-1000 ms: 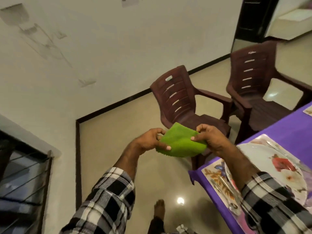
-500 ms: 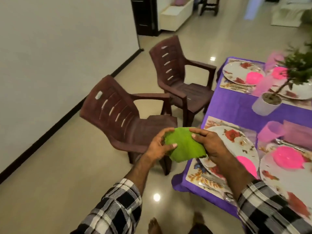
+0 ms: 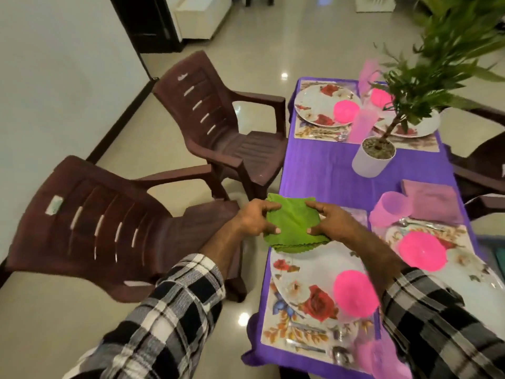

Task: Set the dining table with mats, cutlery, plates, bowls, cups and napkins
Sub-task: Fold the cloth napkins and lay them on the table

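both hands hold the green napkin [image 3: 291,224] at mid-frame, above the table's near left edge: the left hand [image 3: 255,221] pinches its left side between thumb and fingers, the right hand [image 3: 332,224] pinches its right side the same way. the napkin is folded, with scalloped edges showing several layers, and hangs over the top rim of the nearest plate [image 3: 308,272]. the setting looks nearly done: on the purple cloth [image 3: 319,165] i count four floral mats, four plates and four pink bowls, one to each place, though the far right ones are partly hidden by the plant [image 3: 374,154]. cutlery shows at the bottom place and at two others. i can make out three or four pink cups, blurred. one mauve napkin [image 3: 431,201] lies at the right. what seems left is laying this green napkin and napkins for the far places. three brown chairs show.
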Available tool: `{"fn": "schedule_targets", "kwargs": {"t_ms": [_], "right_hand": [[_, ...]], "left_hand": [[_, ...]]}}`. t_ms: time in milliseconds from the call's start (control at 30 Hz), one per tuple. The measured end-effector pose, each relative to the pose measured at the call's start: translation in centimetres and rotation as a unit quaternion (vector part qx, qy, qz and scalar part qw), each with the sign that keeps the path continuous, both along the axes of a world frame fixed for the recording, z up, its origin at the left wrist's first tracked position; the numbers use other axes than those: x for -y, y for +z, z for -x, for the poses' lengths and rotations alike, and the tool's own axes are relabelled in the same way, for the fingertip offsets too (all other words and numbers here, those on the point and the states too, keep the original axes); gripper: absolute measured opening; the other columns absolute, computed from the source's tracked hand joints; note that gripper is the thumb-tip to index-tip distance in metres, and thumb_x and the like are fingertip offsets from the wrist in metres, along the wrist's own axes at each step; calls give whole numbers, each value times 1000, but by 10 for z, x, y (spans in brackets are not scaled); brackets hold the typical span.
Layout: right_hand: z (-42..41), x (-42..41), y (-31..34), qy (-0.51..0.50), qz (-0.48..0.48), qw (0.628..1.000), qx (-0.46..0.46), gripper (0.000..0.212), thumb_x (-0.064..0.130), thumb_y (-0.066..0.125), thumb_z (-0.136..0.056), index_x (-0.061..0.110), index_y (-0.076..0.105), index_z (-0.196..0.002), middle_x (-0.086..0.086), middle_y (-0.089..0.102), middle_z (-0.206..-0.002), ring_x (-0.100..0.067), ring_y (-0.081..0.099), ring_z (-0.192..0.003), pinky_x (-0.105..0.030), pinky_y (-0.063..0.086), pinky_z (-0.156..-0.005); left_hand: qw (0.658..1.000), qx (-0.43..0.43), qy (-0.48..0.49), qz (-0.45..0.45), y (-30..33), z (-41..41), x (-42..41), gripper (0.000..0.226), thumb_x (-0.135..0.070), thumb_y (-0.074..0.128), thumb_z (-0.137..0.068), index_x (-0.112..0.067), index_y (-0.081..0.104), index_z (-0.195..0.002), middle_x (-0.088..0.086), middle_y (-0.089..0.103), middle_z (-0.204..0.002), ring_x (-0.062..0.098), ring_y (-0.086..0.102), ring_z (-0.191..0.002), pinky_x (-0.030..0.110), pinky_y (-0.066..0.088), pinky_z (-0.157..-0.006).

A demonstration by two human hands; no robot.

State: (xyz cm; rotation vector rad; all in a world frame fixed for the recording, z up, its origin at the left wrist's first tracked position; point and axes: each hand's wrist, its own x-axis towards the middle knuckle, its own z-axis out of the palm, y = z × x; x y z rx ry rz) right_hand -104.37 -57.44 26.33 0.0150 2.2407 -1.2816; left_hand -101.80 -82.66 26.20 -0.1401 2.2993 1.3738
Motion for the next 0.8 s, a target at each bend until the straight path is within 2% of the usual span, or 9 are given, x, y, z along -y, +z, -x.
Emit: {"fn": "schedule_targets", "kwargs": {"t_ms": [67,100,167,267,467,533,600,700,800], "right_hand": [[34,-2,2,16,-56,997,-45,96,6,88,-76,34,45,-158,-13,69,-135,-39,76,-94,-52,63,-80],[51,-2,4,13,-77,994,-72,98,8,87,-78,35,41,-160,-13,67,-138,-37,75,-103,-45,62,-87],[91,-8,2,2,-118,985,-125,102,12,87,-80,32,33,-164,-11,62,-147,-32,65,-124,-32,50,-99],[137,-14,-9,9,-180,971,-155,107,19,88,-81,26,24,-167,-15,58,-150,-37,58,-132,-36,46,-104],[169,-20,-71,36,-228,968,-93,110,18,90,-78,16,24,-167,-17,53,-153,-37,53,-137,-36,42,-109],[173,-22,-86,47,-240,965,-95,109,18,89,-80,14,22,-167,-18,45,-158,-38,50,-141,-37,41,-112],[177,-21,-95,66,-263,957,-102,108,23,88,-81,14,22,-166,-18,33,-164,-42,51,-138,-43,44,-111],[184,-23,-96,71,-293,951,-71,105,35,88,-77,21,26,-160,-18,18,-158,-52,63,-118,-55,54,-101],[192,-27,-87,102,-339,933,-58,109,51,89,-71,24,27,-156,-24,14,-158,-54,61,-119,-57,53,-101]], "left_hand": [[997,-27,-23,69,-9,48,-7,99,-27,102,-59,-16,62,-148,3,67,-144,18,66,-128,33,53,-112],[994,-51,-28,94,-10,70,-10,99,-30,101,-58,-21,62,-149,3,67,-145,19,66,-130,36,50,-116],[984,-101,-47,141,-8,116,-22,94,-19,99,-69,-21,58,-153,5,60,-152,20,59,-137,29,41,-120],[965,-136,-100,201,-8,167,-40,98,-16,94,-76,-22,46,-161,8,45,-164,24,45,-148,24,31,-123],[949,-51,-162,266,-62,200,-66,100,-16,91,-79,-16,39,-164,14,44,-162,31,46,-147,27,33,-120],[944,-46,-176,276,-76,207,-68,101,-17,92,-79,-16,38,-165,14,42,-163,33,46,-147,31,36,-121],[936,-42,-190,293,-80,213,-68,102,-19,92,-79,-19,37,-165,15,35,-166,36,47,-147,35,38,-121],[914,-41,-213,343,-81,220,-70,102,-32,92,-79,-32,36,-164,15,27,-165,42,56,-135,44,47,-114],[890,-30,-208,404,-76,223,-70,103,-51,89,-78,-43,29,-161,15,30,-154,45,56,-129,52,52,-108]]}}
